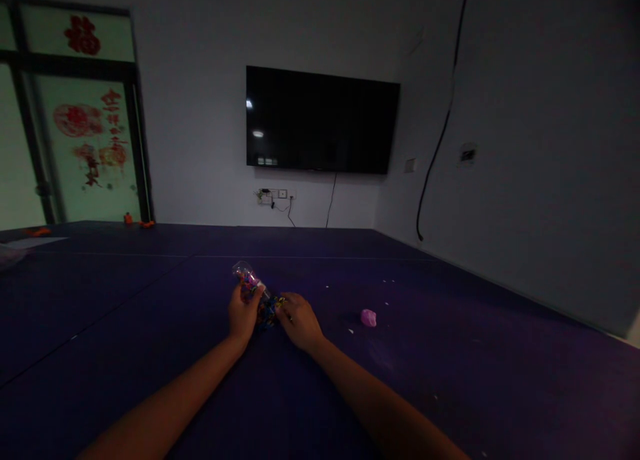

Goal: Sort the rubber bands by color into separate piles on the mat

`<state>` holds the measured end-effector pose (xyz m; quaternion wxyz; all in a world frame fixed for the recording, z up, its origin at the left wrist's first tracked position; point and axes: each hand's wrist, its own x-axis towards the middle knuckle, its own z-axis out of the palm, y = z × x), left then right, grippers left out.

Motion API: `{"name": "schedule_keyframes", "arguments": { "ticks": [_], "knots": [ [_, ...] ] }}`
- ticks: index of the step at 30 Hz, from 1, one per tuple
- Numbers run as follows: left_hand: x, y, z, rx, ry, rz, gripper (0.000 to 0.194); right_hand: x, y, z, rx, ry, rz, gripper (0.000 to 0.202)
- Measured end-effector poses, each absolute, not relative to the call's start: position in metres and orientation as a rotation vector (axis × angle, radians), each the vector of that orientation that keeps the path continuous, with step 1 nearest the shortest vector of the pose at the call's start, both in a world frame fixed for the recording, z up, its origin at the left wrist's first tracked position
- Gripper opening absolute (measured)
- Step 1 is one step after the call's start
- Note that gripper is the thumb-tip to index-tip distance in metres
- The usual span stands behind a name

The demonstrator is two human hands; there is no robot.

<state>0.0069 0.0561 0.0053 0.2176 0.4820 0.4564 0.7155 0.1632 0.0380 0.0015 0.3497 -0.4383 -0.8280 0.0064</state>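
Observation:
My left hand [243,317] is closed around a clear plastic bottle [245,269] with small colourful pieces inside. The bottle lies tilted, its rounded end up and to the left, its other end pointing down toward my right hand. At that lower end is a small heap of colourful pieces [267,315], blue, yellow and dark, too small to name exactly. My right hand [299,319] is at the right side of this heap, fingers bent and closed at some of the pieces. Just what lies between its fingertips is partly hidden.
A crumpled pink lump [369,318] lies on the dark purple surface [320,243] to the right, with white scraps [351,331] around it. A television [323,120] hangs on the far wall. A black cable [440,140] runs down the right wall. Orange objects [146,224] lie by the door.

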Motion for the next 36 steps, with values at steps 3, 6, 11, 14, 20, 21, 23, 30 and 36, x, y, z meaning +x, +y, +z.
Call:
{"name": "schedule_keyframes", "arguments": {
  "ticks": [3,6,11,14,20,21,23,30,36],
  "knots": [
    [0.007,0.054,0.008,1.231,1.308,1.957,0.043,0.163,0.035,0.002,-1.093,-2.19,-0.003,0.029],
    [0.009,0.051,0.011,1.114,1.299,1.917,0.041,0.164,0.033,0.001,-1.115,-2.257,-0.068,0.043],
    [0.011,0.046,0.015,1.1,1.212,1.809,0.032,0.162,0.03,0.0,-1.176,-2.329,-0.102,0.062],
    [0.012,0.045,0.016,1.141,1.175,1.773,0.031,0.161,0.031,-0.001,-1.198,-2.331,-0.096,0.067],
    [0.015,0.043,0.016,1.206,1.102,1.673,0.03,0.158,0.031,-0.001,-1.219,-2.321,-0.037,0.066],
    [0.015,0.042,0.016,1.215,1.09,1.661,0.03,0.158,0.031,0.0,-1.22,-2.32,-0.026,0.066],
    [0.016,0.042,0.016,1.225,1.076,1.649,0.03,0.158,0.031,0.0,-1.217,-2.323,-0.008,0.066],
    [0.014,0.046,0.012,1.21,1.097,1.713,0.036,0.159,0.032,0.0,-1.224,-2.34,0.023,0.067],
    [0.015,0.047,0.012,1.16,1.142,1.801,0.033,0.161,0.033,-0.002,-1.23,-2.346,-0.004,0.061]
  ]
}}
